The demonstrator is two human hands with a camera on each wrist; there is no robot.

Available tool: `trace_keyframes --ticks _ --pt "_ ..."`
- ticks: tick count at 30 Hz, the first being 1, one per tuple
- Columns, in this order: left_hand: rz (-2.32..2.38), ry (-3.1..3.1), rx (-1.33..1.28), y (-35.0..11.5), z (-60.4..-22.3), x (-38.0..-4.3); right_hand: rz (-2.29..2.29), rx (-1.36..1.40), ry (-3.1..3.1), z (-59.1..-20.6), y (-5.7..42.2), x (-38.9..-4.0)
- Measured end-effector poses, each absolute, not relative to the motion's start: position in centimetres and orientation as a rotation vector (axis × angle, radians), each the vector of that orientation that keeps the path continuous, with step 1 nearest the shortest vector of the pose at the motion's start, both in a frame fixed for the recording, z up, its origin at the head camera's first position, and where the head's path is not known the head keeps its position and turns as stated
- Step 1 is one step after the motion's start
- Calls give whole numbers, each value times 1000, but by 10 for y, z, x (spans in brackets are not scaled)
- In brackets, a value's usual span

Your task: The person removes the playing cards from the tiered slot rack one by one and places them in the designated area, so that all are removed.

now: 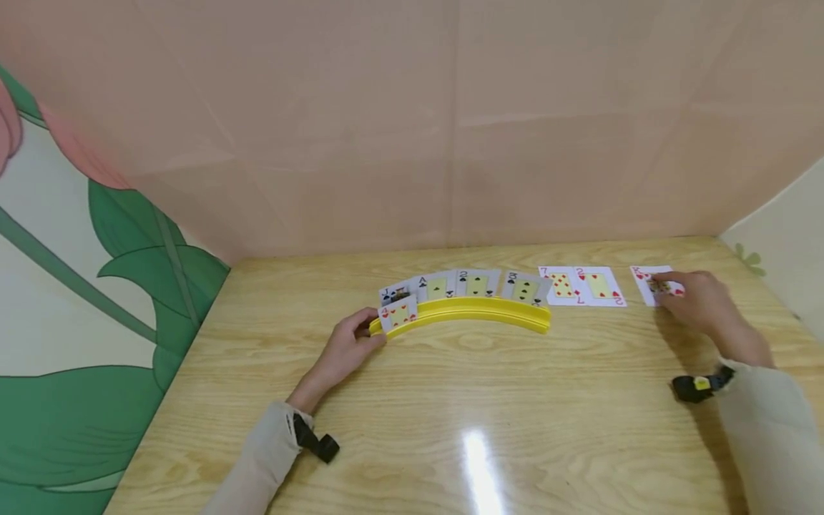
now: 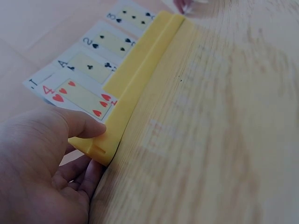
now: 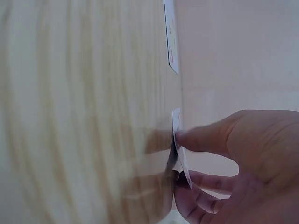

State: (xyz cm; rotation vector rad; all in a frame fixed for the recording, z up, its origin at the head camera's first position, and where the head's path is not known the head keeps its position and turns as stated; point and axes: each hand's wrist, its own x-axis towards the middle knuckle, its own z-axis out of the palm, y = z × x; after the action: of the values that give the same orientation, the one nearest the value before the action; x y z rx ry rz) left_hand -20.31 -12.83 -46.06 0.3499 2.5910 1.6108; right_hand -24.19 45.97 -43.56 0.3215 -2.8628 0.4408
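My left hand [image 1: 344, 350] grips the left end of a curved yellow card holder [image 1: 476, 309], thumb on the front and fingers behind and below, as the left wrist view shows. A four of hearts [image 1: 398, 313] stands in its front slot. Behind it are a partly hidden jack [image 1: 394, 295], a black ace [image 1: 437, 287], a two of spades [image 1: 477, 284] and a three of spades [image 1: 524, 289]. At the far right my right hand [image 1: 704, 307] pinches a red king [image 1: 649, 280]; its near edge [image 3: 186, 170] is bent up off the table between thumb and fingers.
A seven of diamonds [image 1: 561, 285] and a two of hearts [image 1: 600, 286] lie side by side on the wooden table [image 1: 399, 429], between the holder and the king. A pinkish wall [image 1: 386, 143] rises behind the table; a painted wall [image 1: 122, 286] flanks its left side.
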Motion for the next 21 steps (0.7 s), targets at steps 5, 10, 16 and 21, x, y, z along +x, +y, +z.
trace_keyframes --ticks 5,10,16,21 --pt "1616 2590 356 -129 -460 -204 365 366 -2892 -434 452 -244" --pt "1609 2593 353 -129 -461 -204 364 393 -2927 -433 438 -245" --pt "1619 2585 346 -128 -462 -204 389 398 -2917 -432 432 -245" --pt "1626 2578 359 -129 -461 -204 386 396 -2923 -433 434 -245"
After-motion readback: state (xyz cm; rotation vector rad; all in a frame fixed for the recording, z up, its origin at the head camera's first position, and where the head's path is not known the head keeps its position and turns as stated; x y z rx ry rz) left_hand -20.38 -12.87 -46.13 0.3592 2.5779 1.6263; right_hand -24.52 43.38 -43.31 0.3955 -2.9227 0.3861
